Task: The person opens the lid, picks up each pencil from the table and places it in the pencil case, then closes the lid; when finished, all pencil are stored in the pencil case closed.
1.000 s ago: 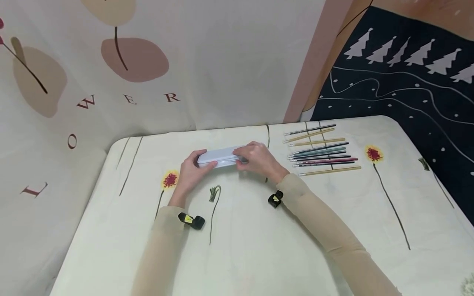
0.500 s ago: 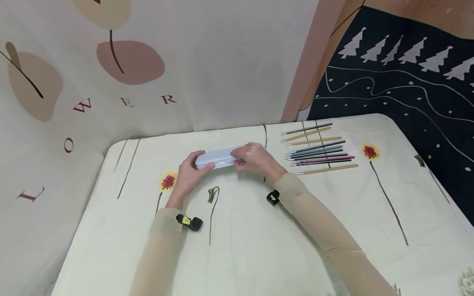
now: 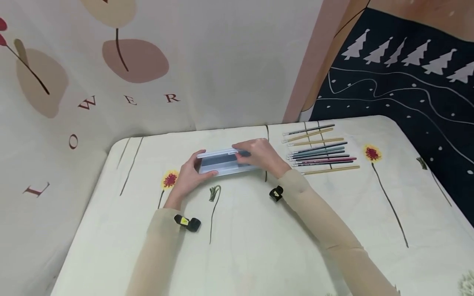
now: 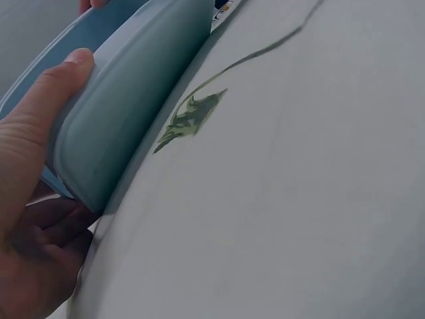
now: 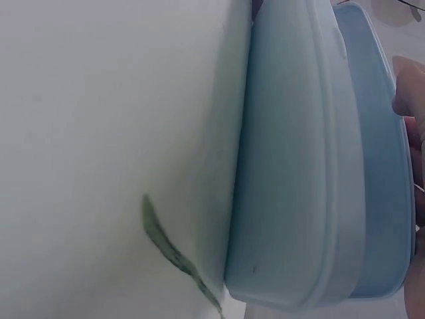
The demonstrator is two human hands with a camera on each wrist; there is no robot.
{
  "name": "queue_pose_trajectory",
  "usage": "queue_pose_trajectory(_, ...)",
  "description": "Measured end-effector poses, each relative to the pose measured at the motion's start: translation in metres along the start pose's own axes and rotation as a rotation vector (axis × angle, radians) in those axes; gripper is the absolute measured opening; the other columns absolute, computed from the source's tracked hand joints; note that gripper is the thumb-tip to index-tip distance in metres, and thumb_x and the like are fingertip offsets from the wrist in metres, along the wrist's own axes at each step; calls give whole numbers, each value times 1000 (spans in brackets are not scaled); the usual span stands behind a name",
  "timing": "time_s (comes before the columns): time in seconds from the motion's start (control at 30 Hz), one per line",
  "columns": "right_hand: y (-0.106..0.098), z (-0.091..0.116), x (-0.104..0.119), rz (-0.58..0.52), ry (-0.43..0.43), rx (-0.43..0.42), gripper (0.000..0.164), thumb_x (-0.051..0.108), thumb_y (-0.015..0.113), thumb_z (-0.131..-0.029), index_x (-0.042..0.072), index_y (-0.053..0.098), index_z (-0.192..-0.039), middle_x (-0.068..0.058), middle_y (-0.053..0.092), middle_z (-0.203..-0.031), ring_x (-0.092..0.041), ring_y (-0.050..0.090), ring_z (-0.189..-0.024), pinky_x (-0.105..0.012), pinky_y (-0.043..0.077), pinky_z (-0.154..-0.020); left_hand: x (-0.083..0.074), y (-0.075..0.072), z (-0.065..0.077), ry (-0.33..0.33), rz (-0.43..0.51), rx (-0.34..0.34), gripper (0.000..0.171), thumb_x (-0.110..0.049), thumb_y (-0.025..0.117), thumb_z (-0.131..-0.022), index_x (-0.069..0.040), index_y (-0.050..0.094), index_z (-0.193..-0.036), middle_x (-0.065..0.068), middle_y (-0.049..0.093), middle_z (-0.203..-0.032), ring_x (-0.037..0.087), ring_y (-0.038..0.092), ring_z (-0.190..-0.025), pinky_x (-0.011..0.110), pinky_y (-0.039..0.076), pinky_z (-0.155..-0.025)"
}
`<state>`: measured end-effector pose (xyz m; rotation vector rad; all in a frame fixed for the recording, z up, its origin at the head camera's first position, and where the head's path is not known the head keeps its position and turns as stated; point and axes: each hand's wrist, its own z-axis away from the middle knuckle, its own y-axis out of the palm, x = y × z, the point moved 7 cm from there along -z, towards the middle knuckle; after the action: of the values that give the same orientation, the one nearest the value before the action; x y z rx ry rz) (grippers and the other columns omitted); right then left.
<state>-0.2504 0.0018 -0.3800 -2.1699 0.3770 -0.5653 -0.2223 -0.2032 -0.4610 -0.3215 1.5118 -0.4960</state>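
Note:
A light blue pencil case (image 3: pixel 220 159) lies near the back middle of the table, its lid raised and its inside showing. My left hand (image 3: pixel 188 177) grips the case's left end; in the left wrist view the thumb (image 4: pixel 63 83) lies on the front rim while the other fingers reach underneath. At the upper right, my right hand (image 3: pixel 261 154) pinches the edge of the lid (image 5: pixel 382 166), thumb on the inner side and fingers behind it. To the right of that hand lie several pencils (image 3: pixel 320 151), loosely side by side.
A white cloth with printed flowers (image 3: pixel 372 153) covers the table (image 3: pixel 237 246). Behind it hangs a pale printed curtain (image 3: pixel 237 74), and at the right a dark cloth with white trees (image 3: pixel 400 94). Black wrist cameras (image 3: pixel 188 223) sit on both sleeves.
The pencil case has gone from closed to open. My right hand has lifted its lid up and back, while the left hand stays on the left end.

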Motion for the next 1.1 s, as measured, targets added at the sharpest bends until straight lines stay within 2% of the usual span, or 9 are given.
queue_pose_trajectory(0.17,-3,8,-4,-5,37,-32,21,17,73,-83,8,77,-102,-2,74,-95,-17,71,-82,-28,53,-56,0,1,-1,-7,-19,15,89,-38,83,-76,-13,36,-148,18,43,-144,29,38,-133,44,30,-110)
queue_pose_trajectory(0.33,-10,19,-8,-71,59,-55,20,17,74,-84,7,77,-102,-3,73,-97,-18,70,-88,-33,56,-67,0,1,0,-3,-36,31,90,-36,83,-76,-14,35,-149,18,42,-145,30,38,-133,46,29,-110)
queue_pose_trajectory(0.57,-26,43,-37,-241,263,-53,23,13,72,-87,4,74,-108,-7,72,-105,-22,67,-98,-39,53,-84,-1,-1,-1,6,-23,20,90,-29,85,-75,-13,36,-149,20,44,-143,31,40,-132,45,30,-110)
queue_pose_trajectory(0.67,-29,52,-47,-301,314,-57,24,12,72,-88,3,73,-110,-8,71,-108,-23,65,-104,-39,50,-91,-1,-2,-3,15,-19,15,92,-28,85,-75,-11,34,-149,20,43,-144,30,38,-134,43,29,-111)
queue_pose_trajectory(0.83,-29,58,-52,-344,311,-93,24,8,71,-88,1,72,-111,-11,70,-110,-25,64,-106,-38,50,-91,-1,0,-9,29,-17,30,101,-28,86,-74,-11,25,-153,18,36,-149,27,29,-139,38,23,-114)
queue_pose_trajectory(0.93,-29,58,-52,-347,323,-120,24,8,71,-87,0,72,-110,-11,70,-109,-24,65,-105,-38,51,-89,-3,2,-11,43,-30,46,105,-25,86,-74,-10,19,-154,19,34,-150,29,28,-140,40,21,-114)
queue_pose_trajectory(1.1,-31,53,-57,-367,381,-148,22,9,71,-88,1,73,-109,-10,71,-107,-23,67,-100,-37,52,-87,-4,2,-12,65,-22,69,112,-17,85,-75,-10,8,-155,23,31,-150,32,28,-140,42,21,-114)
